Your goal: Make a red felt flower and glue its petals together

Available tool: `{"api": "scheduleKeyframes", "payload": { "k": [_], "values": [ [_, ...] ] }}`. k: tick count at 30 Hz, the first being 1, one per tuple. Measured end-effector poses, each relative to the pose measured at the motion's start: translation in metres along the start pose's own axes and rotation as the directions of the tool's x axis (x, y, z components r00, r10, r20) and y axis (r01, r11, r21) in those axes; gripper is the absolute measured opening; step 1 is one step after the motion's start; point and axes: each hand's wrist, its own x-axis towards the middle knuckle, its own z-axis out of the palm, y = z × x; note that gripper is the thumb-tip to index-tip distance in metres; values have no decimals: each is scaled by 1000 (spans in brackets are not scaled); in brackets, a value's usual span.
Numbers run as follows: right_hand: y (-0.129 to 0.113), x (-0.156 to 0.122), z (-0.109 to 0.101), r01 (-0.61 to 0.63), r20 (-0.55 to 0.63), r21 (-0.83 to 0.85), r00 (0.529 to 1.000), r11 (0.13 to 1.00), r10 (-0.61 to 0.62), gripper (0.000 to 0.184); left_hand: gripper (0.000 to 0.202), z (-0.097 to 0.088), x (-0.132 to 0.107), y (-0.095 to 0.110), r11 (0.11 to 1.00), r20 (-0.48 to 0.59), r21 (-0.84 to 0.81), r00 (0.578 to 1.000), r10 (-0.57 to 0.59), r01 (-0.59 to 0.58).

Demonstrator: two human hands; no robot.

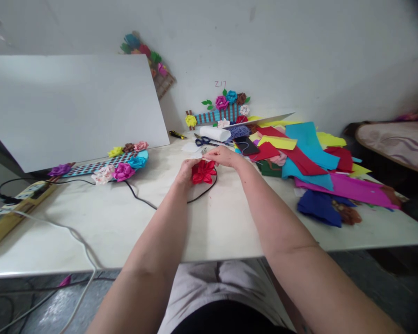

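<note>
A red paper flower with pointed petals is held just above the middle of the table, between both hands. My left hand is closed on its left side, with fingers reaching behind the petals. At the upper right edge of the flower, my right hand is closed with its fingers pinched against it; exactly what the fingertips grip is hidden. A black cord curves on the table below the flower. Dark-handled scissors lie just beyond my hands.
Coloured paper sheets are heaped at the right. A woven panel with paper flowers lies at the left, near a power strip. A yellow cutter and a white roll lie at the back, before a flowered panel.
</note>
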Motion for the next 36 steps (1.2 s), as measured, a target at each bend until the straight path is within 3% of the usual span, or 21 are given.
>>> {"api": "scheduleKeyframes", "payload": {
  "k": [10, 18, 26, 36],
  "values": [
    [4, 5, 4, 17, -2, -51, 1000, 999, -17, 29, 18, 4, -5, 4, 998, 60, 57, 998, 36, -39],
    [0, 6, 5, -29, -96, -167, 995, 986, 13, 23, 17, 3, -2, 1, 1000, 36, 24, 999, 16, -17],
    [4, 8, 7, -57, -136, -110, 990, 992, 42, 18, 20, -1, 0, -2, 999, 102, 12, 994, 30, -31],
    [3, 8, 8, -59, -154, -57, 987, 997, 49, 14, 26, 5, 2, -2, 999, -17, 33, 1000, 5, -5]
  ]
}}
